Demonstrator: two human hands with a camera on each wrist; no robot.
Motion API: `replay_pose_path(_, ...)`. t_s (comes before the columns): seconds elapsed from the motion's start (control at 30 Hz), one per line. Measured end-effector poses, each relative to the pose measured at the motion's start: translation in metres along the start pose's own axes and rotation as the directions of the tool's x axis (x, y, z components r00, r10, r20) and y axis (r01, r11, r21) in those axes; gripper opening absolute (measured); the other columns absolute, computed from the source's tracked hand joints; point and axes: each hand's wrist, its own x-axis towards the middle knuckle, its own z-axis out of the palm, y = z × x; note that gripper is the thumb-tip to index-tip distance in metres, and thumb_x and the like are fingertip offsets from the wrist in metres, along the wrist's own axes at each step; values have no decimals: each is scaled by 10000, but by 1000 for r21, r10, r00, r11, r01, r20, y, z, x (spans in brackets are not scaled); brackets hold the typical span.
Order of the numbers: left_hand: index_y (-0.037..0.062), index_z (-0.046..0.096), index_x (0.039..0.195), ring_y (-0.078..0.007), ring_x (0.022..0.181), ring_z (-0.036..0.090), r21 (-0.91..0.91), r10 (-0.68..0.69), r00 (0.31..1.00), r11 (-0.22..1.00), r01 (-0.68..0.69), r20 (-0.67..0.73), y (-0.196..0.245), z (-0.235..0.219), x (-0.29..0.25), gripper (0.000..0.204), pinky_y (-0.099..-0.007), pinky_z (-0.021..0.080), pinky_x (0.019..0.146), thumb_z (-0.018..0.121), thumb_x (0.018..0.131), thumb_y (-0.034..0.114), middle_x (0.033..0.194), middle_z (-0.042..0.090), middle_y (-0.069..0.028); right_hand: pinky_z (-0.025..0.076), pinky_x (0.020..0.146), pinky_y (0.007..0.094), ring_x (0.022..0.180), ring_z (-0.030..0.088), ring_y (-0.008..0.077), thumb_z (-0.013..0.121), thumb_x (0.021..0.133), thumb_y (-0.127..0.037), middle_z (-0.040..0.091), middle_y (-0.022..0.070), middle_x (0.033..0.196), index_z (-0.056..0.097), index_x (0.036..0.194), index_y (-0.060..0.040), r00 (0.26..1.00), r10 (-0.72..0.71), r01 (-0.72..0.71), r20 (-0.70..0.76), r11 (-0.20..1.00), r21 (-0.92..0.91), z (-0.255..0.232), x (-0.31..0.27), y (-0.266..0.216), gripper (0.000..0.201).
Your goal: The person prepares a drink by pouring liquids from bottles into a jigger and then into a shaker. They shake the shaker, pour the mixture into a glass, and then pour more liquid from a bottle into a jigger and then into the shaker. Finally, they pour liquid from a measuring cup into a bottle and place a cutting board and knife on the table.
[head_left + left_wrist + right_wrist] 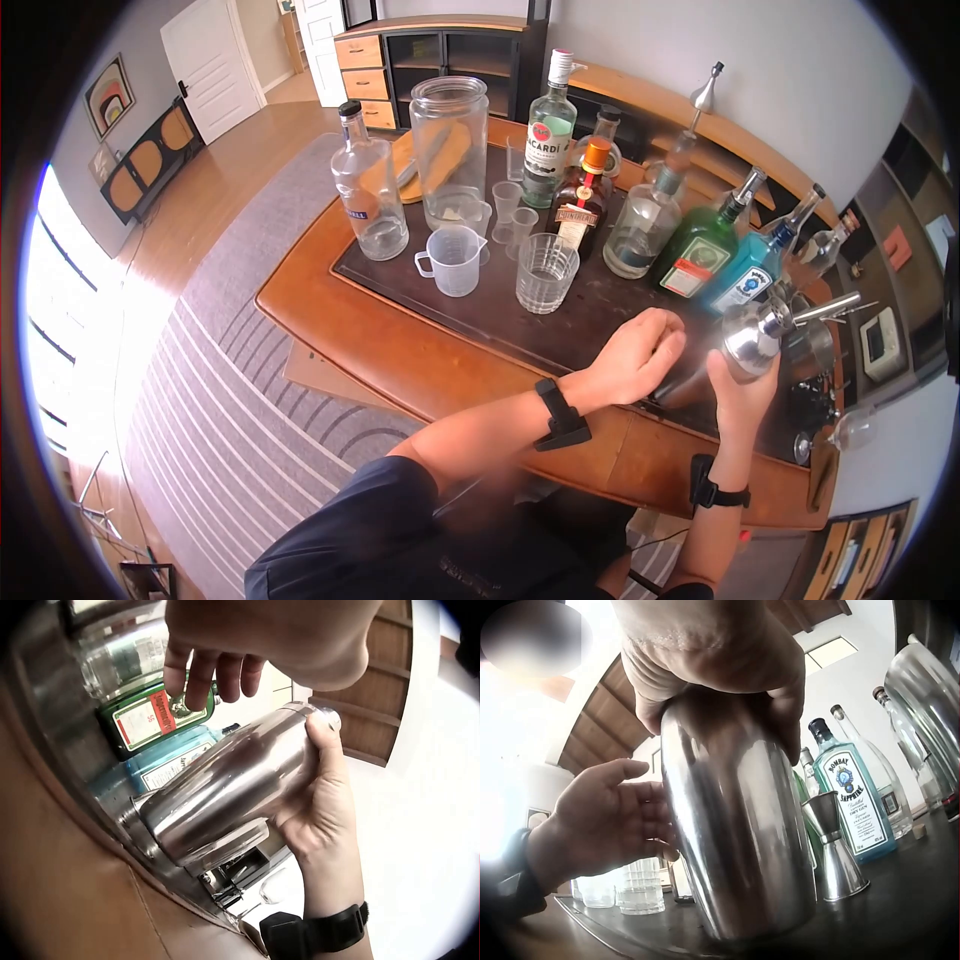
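Note:
My right hand (742, 395) grips a polished steel cocktail shaker (232, 787) near its top, thumb along its upper end in the left wrist view. In the right wrist view the shaker stands close over the dark table mat, tilted a little. To its left is my left hand (637, 355), palm turned toward the shaker, fingers loosely bent and holding nothing. A steel jigger (831, 844) stands on the mat beside the shaker, in front of a blue gin bottle (851, 791).
Several bottles crowd the back, among them a green bottle (697, 250) and an orange-capped bottle (580, 205). Left of my hands are a cut-glass tumbler (547, 285), a plastic measuring jug (455, 265) and a large glass jar (448, 150). A stemmed glass (853, 428) lies at the right edge.

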Motion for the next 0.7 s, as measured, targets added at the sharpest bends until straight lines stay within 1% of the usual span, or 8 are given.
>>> replay_pose_path(0.1,-24,579,1118,-350,826,600,124,58,997,990,-65,55,-5,1,-1,308,-446,486,731,615,953,234,896,591,-184,489,938,306,1046,604,142,846,736,-85,620,63,1181,542,1296,-4,1000,-9,9,9,1000,-12,1,-1,5,642)
replay_pose_path(0.2,-14,567,1153,-345,827,600,112,98,993,988,-105,60,0,-1,0,353,-451,478,745,649,920,239,908,587,-177,491,942,311,1063,608,152,858,714,-94,625,72,1185,539,1305,-2,1000,24,-24,-11,1000,1,3,-1,3,678)
replay_pose_path(0.3,-9,551,1184,-347,849,598,133,106,991,984,-116,83,2,0,-1,383,-462,474,769,651,913,242,950,589,-178,490,947,311,1063,608,154,863,703,-89,623,74,1189,540,1309,-3,1000,-8,7,-10,997,-80,5,-2,5,692)
replay_pose_path(0.43,-8,543,1201,-356,866,597,159,108,990,980,-122,93,2,2,-2,422,-462,477,774,661,894,258,969,586,-184,486,957,316,1078,608,155,862,704,-86,623,71,1201,543,1310,-7,999,44,-44,1,999,30,7,-5,9,689)
replay_pose_path(0.53,-9,532,1220,-367,879,596,162,121,987,977,-136,102,-1,2,-3,467,-465,481,786,671,863,258,977,581,-190,485,959,315,1085,610,158,863,704,-89,622,70,1209,544,1312,-11,1000,-9,10,7,995,-96,9,-4,8,691)
replay_pose_path(0.63,-14,513,1249,-377,902,590,155,112,988,980,-127,103,-1,2,-3,525,-471,486,810,682,829,252,990,569,-199,484,960,312,1089,610,160,861,705,-86,620,71,1213,544,1311,-12,999,31,-34,-29,996,-81,10,-5,14,688)
replay_pose_path(0.67,-16,505,1260,-379,912,587,153,107,989,981,-122,102,0,3,-2,546,-473,487,819,686,818,249,996,563,-202,482,961,310,1090,609,159,860,705,-90,622,72,1213,543,1312,-12,997,-73,71,0,980,-188,13,-5,11,689)
replay_pose_path(0.7,-18,500,1269,-381,922,584,164,101,990,980,-116,100,1,2,-2,561,-473,488,826,690,810,241,1001,559,-204,482,961,311,1090,609,159,858,706,-89,622,71,1212,543,1310,-11,999,-50,49,-1,991,-122,12,-4,11,686)
